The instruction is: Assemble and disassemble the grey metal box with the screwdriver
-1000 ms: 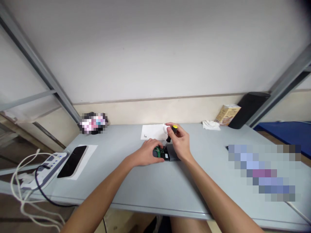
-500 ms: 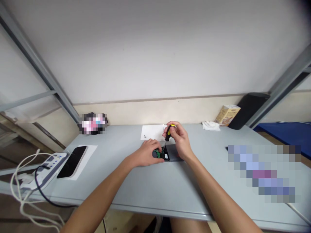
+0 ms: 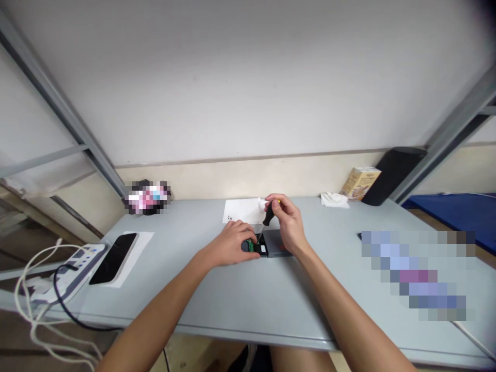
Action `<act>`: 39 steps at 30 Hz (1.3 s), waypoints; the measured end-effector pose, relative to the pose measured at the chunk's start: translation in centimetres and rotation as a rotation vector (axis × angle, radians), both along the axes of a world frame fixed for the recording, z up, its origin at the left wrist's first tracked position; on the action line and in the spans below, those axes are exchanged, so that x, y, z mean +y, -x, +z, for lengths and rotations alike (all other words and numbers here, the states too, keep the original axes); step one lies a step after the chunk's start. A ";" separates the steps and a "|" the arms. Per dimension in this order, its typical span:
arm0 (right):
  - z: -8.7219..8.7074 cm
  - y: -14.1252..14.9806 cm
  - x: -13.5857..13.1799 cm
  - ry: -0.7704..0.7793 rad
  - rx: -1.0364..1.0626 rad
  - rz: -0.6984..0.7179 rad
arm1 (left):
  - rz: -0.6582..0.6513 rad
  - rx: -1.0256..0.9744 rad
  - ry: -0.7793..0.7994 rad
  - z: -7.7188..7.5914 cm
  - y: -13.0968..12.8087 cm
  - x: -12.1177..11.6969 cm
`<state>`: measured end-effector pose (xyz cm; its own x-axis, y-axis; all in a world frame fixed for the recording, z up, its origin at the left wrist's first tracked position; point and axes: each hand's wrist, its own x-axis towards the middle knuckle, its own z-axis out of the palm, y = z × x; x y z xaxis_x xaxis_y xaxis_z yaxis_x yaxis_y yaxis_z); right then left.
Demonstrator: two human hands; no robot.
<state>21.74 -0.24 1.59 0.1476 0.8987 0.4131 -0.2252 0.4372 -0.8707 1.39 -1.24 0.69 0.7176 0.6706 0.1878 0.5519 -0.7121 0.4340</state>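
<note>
A small grey electronic box [image 3: 276, 244] with a green circuit board [image 3: 252, 245] showing at its open left end lies on the grey table [image 3: 240, 289]. My left hand [image 3: 229, 242] rests over the board end, fingers curled, holding the device down. My right hand [image 3: 285, 221] is closed round a black-and-yellow screwdriver [image 3: 267, 216], upright with its tip down on the board end. The tip itself is too small to make out.
A white paper sheet [image 3: 242, 210] with tiny dark specks lies behind the device. A black phone [image 3: 113, 250] on paper and a white power strip [image 3: 65, 271] with cables are at left. A crumpled tissue [image 3: 334, 199], a carton [image 3: 361, 183] and a black object [image 3: 393, 174] stand at back right.
My right fingers have shifted round the screwdriver handle, so less of the yellow cap shows. The left hand stays on the board end.
</note>
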 end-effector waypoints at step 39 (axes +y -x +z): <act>0.0 -0.4 0.0 0.029 0.038 0.127 | -0.005 -0.014 -0.010 -0.2 0.0 -0.1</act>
